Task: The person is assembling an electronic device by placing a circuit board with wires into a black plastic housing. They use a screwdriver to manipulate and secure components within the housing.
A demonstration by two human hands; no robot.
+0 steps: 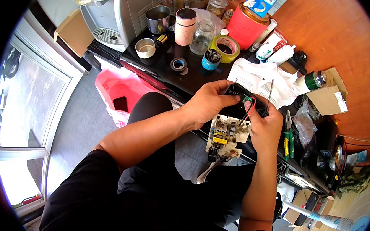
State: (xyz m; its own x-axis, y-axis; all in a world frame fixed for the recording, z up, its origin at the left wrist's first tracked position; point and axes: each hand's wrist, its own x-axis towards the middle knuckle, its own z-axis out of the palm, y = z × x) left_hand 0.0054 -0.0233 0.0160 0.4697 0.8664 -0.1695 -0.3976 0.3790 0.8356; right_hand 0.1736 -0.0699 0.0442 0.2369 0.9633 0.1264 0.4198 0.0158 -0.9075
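Between my two hands is a black plastic casing (233,110), held over the table's front edge. My left hand (205,103) grips its left side, with the thumb lying on the inner face. My right hand (265,124) holds the right side, its thumb pressed beside a small green circuit board (248,99). Red and black wires (253,106) run from that small board. A larger cream circuit board (224,137) with a yellow-banded transformer hangs below the casing. From my right fingers a thin metal shaft (271,92) sticks up; its handle end is hidden.
Green-and-yellow pliers (289,137) lie right of my right hand. Crumpled white paper (262,77) lies just beyond the casing. Yellow tape (225,48), a glass jar (203,38) and a pink tumbler (185,26) stand farther back. A pink bag (115,88) sits on the floor at left.
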